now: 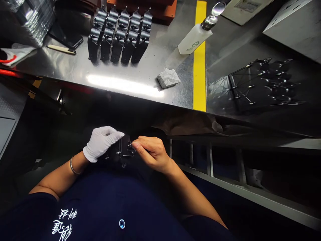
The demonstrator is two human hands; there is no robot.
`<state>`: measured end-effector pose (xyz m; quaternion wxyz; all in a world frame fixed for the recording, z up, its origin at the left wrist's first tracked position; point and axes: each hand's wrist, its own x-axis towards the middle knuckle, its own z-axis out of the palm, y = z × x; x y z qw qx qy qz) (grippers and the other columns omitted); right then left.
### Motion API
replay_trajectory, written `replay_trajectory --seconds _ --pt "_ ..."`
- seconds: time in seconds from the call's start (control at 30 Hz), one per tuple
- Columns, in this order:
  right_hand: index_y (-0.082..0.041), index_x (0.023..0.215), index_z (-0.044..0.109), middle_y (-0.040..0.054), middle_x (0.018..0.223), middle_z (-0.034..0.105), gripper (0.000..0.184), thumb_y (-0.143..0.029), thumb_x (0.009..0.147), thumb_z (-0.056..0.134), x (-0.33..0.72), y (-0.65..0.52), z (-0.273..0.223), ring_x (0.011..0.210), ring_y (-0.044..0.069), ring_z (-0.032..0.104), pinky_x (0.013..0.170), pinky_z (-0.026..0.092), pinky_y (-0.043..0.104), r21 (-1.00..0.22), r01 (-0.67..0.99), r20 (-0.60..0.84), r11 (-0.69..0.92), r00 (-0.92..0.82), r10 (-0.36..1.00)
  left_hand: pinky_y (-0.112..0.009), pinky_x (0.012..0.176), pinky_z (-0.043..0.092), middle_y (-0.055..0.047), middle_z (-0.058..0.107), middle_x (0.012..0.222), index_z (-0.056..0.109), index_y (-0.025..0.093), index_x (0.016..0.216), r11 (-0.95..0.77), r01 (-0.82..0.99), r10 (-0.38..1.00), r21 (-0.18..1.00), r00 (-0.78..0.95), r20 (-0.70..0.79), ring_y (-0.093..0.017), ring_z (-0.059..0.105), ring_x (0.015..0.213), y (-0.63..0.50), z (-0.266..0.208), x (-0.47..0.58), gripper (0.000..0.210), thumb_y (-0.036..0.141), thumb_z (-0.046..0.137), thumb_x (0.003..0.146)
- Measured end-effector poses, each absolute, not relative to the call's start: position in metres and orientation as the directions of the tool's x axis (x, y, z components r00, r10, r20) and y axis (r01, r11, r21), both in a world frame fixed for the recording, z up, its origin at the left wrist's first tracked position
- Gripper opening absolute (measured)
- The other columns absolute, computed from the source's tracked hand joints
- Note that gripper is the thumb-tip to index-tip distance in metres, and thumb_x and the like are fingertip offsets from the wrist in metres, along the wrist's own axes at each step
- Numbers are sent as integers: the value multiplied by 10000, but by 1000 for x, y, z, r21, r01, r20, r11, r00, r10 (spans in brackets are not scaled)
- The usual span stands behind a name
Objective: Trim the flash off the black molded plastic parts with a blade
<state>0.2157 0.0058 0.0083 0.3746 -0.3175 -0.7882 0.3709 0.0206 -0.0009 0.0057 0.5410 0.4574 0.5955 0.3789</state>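
Note:
My left hand (103,142), in a white glove, pinches the upper left edge of a dark part (125,147) with shiny bright edges and small round studs. The part is held in front of my torso, below the bench edge, and much of it blends into the dark background. My bare right hand (152,152) comes in from the right. Its thumb and forefinger are pressed together at the part's right side, by a thin bright sliver. What this pinch holds is too small to name.
On the metal bench (72,68) stand several black metal parts (120,35) in a row. A white bottle (195,39) with its lid up is beside a yellow stripe (200,72). A crumpled white cloth (168,78) lies near the edge. Wire-like dark parts (235,87) are at right.

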Motion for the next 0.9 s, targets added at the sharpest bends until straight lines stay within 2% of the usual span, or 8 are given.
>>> replay_trajectory --seconds 0.17,0.23,0.33,0.43,0.67,0.9 --pt "-189 567 493 -30 483 420 396 -257 954 442 221 8 10 436 77 377 431 316 235 -921 105 230 375 -630 742 -222 489 408 -11 593 545 643 146 563 289 116 950 950 83 -300 -105 499 516 -1 11 21 377 500 737 651" --pt "-187 576 505 -22 492 442 415 -300 966 417 222 8 11 437 83 409 432 342 236 -945 51 223 324 -625 748 -223 489 410 -11 593 550 639 149 564 272 104 955 957 95 -282 -106 501 516 -1 12 21 383 509 735 653" --pt "-176 709 609 18 581 569 316 -271 954 433 222 7 12 512 114 525 492 423 249 -906 141 282 400 -505 816 -221 494 410 -1 572 536 629 152 560 244 115 967 963 44 -251 -101 487 513 1 10 20 377 500 730 666" --pt "-182 775 645 36 634 630 249 -214 934 455 219 5 11 557 129 572 524 456 255 -834 242 343 496 -476 810 -221 491 406 3 565 531 627 153 556 246 128 968 961 9 -250 -100 480 513 3 6 19 368 487 726 673" --pt "-180 768 619 24 618 614 204 -129 907 479 217 6 10 538 115 561 518 442 235 -776 249 416 579 -488 768 -220 506 416 1 578 531 634 154 556 240 153 970 959 3 -244 -105 500 526 4 6 21 324 438 723 684" --pt "-179 713 577 -20 542 504 233 -124 915 473 219 8 11 468 82 453 468 357 218 -822 201 365 533 -534 763 -218 495 415 2 582 525 636 152 553 249 160 968 955 -10 -251 -103 501 518 2 4 22 335 444 734 684"
